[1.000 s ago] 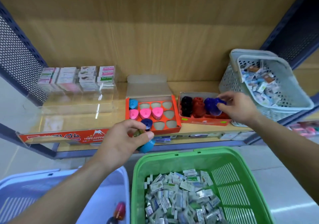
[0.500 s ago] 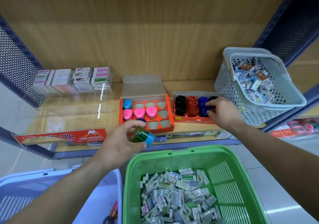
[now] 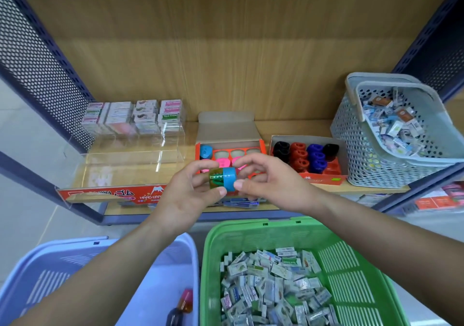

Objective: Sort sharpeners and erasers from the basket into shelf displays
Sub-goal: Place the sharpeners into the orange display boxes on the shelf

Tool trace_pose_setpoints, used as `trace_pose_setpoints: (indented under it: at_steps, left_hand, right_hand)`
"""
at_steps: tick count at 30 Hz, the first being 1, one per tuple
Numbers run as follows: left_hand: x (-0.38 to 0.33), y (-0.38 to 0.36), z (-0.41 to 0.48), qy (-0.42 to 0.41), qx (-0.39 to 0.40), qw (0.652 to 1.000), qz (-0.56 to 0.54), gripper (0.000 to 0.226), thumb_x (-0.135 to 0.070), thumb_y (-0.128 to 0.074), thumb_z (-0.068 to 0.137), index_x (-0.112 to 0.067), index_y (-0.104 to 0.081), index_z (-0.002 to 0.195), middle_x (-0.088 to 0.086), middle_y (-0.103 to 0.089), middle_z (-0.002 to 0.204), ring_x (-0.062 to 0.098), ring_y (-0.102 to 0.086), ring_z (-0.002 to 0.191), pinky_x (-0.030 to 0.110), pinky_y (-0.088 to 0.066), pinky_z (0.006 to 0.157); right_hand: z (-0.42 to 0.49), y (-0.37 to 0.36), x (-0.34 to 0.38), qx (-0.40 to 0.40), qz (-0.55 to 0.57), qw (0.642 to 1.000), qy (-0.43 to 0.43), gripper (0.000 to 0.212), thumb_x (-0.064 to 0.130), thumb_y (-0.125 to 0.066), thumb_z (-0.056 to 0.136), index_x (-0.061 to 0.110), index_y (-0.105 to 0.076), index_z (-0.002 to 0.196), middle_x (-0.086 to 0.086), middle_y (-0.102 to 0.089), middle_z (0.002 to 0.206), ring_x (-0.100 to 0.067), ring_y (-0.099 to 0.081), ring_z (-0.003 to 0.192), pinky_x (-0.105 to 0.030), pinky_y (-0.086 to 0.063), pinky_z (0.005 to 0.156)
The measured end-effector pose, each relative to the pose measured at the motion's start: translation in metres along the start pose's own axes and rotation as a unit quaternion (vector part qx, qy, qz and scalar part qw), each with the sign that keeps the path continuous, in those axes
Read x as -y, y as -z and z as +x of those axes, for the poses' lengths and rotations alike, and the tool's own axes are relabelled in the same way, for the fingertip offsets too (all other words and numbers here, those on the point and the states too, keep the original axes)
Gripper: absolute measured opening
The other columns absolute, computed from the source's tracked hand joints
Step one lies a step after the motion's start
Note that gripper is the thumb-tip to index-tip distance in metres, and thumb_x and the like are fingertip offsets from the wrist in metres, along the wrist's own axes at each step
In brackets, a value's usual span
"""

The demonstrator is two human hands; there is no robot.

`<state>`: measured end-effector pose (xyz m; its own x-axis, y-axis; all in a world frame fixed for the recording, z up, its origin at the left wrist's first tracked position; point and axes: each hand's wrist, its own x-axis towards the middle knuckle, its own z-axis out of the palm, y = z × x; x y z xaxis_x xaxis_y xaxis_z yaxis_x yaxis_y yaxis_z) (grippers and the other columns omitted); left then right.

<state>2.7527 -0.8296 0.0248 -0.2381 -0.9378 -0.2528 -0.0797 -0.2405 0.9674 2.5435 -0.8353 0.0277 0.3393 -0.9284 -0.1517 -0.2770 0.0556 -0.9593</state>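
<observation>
Both hands hold one sharpener (image 3: 223, 179) with a clear green body and a blue cap, in front of the shelf. My left hand (image 3: 187, 196) pinches the green end; my right hand (image 3: 271, 187) pinches the blue cap. Behind them lies the orange sharpener tray (image 3: 261, 146) with a blue and some pink sharpeners, partly hidden by my hands. To its right, a red box (image 3: 337, 179) holds black, red and blue sharpeners. The green basket (image 3: 351, 255) below is full of wrapped erasers. The blue basket (image 3: 57, 263) holds a few sharpeners.
A clear acrylic display (image 3: 135, 155) with boxed erasers (image 3: 135, 117) at its back stands on the shelf's left. A grey perforated basket (image 3: 361, 150) of erasers stands on the right. Blue perforated uprights flank the shelf.
My right hand left the red box and came over to the sharpener. My left hand raised the sharpener, and both hands now hold it.
</observation>
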Motion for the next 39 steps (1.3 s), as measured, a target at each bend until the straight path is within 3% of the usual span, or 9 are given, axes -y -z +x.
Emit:
trace_pose_setpoints:
  at_steps: [5,10,16,20,25,28,30,34,39]
  left_hand:
    - [0.004,0.006,-0.004,0.016,0.049,0.999,0.003,0.038,-0.003,-0.059,0.097,-0.021,-0.053,0.13,0.011,-0.076,0.108,0.027,-0.072,0.103,0.03,-0.06,0.084]
    - [0.004,0.01,-0.003,0.006,0.044,0.999,0.031,0.042,-0.003,-0.057,0.099,-0.026,-0.056,0.133,0.004,-0.071,0.12,0.027,-0.074,0.098,0.032,-0.06,0.08]
    - [0.007,0.008,-0.002,0.012,0.02,1.0,0.012,0.037,0.004,-0.06,0.095,-0.022,-0.059,0.122,0.016,-0.072,0.109,0.027,-0.076,0.086,0.024,-0.058,0.071]
    - [0.01,0.011,0.0,0.015,0.029,0.999,0.033,0.037,-0.003,-0.06,0.097,-0.025,-0.058,0.126,0.011,-0.072,0.104,0.02,-0.073,0.087,0.027,-0.058,0.074]
    - [0.012,0.011,-0.001,-0.001,0.039,0.997,0.063,0.05,-0.004,-0.072,0.089,-0.033,-0.056,0.126,0.003,-0.07,0.108,0.024,-0.07,0.093,0.036,-0.058,0.085]
    - [0.01,0.01,-0.001,-0.021,0.022,0.996,0.087,0.045,-0.005,-0.072,0.089,-0.033,-0.059,0.122,0.007,-0.07,0.111,0.026,-0.07,0.09,0.038,-0.059,0.087]
    - [0.008,0.011,0.0,-0.027,0.02,0.996,0.085,0.038,-0.006,-0.068,0.093,-0.032,-0.061,0.118,0.008,-0.069,0.108,0.02,-0.069,0.086,0.037,-0.061,0.084]
    - [0.008,0.013,0.001,-0.026,0.023,0.996,0.083,0.038,-0.005,-0.059,0.098,-0.038,-0.061,0.116,0.003,-0.068,0.1,0.018,-0.072,0.087,0.028,-0.059,0.076]
    - [0.014,0.017,0.004,-0.028,0.014,0.988,0.15,0.039,-0.013,-0.064,0.097,-0.038,-0.058,0.126,0.001,-0.071,0.103,0.021,-0.069,0.093,0.027,-0.056,0.082]
  right_hand:
    - [0.001,-0.007,0.003,-0.016,-0.024,0.999,0.037,0.047,0.0,-0.081,0.08,0.018,-0.061,0.119,0.004,-0.064,0.11,-0.015,-0.073,0.081,-0.028,-0.06,0.078]
    - [0.003,-0.012,0.01,-0.057,-0.039,0.995,0.069,0.047,-0.002,-0.084,0.075,0.02,-0.066,0.113,-0.005,-0.064,0.112,-0.022,-0.069,0.078,-0.027,-0.059,0.071]
    - [0.005,-0.014,0.01,-0.043,-0.062,0.993,0.089,0.052,0.003,-0.085,0.075,0.028,-0.067,0.117,0.0,-0.058,0.113,-0.024,-0.068,0.082,-0.032,-0.061,0.073]
    - [0.007,-0.01,0.006,-0.013,-0.101,0.991,0.092,0.057,0.009,-0.084,0.079,0.029,-0.066,0.128,-0.002,-0.054,0.111,-0.025,-0.067,0.077,-0.032,-0.06,0.074]
    - [0.009,-0.011,0.004,-0.046,-0.093,0.993,0.058,0.036,0.024,-0.087,0.078,0.021,-0.064,0.105,-0.012,-0.063,0.085,-0.012,-0.057,0.062,-0.032,-0.049,0.063]
    - [0.011,-0.013,0.002,-0.078,-0.128,0.988,0.032,0.036,0.04,-0.086,0.076,0.021,-0.06,0.092,0.003,-0.062,0.069,-0.005,-0.053,0.058,-0.032,-0.046,0.061]
    - [0.01,-0.014,0.004,-0.083,-0.139,0.986,0.04,0.038,0.046,-0.084,0.074,0.024,-0.06,0.094,0.009,-0.066,0.078,-0.004,-0.058,0.061,-0.029,-0.05,0.063]
    - [0.008,-0.015,0.006,-0.048,-0.105,0.989,0.091,0.046,0.019,-0.082,0.082,0.029,-0.065,0.125,0.017,-0.06,0.11,-0.016,-0.067,0.077,-0.033,-0.06,0.073]
    - [0.015,-0.006,0.008,-0.033,-0.101,0.993,0.044,0.042,0.012,-0.086,0.077,0.028,-0.071,0.113,0.019,-0.067,0.094,-0.014,-0.074,0.076,-0.04,-0.062,0.079]
